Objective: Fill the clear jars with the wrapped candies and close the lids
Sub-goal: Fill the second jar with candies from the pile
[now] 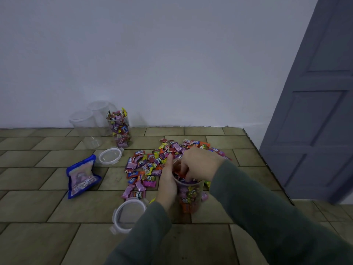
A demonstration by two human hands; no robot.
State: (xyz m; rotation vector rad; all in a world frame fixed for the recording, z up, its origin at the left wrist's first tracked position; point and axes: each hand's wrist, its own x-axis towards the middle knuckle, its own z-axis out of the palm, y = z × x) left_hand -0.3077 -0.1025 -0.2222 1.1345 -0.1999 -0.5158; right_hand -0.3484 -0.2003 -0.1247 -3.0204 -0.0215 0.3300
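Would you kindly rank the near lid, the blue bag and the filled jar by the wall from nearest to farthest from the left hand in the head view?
Measured from the left hand, which grips the jar being filled:
1. Near lid, just below and left of the hand.
2. Blue bag, farther left on the floor.
3. Filled jar, upright near the wall, beyond the candy pile.

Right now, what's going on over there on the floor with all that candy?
A person is filling a clear plastic jar: the left hand grips its side while the right hand reaches into its mouth with wrapped candies. More colourful wrapped candies lie on the tiled floor. A full candy jar stands uncapped by the wall, and two clear round lids lie loose.
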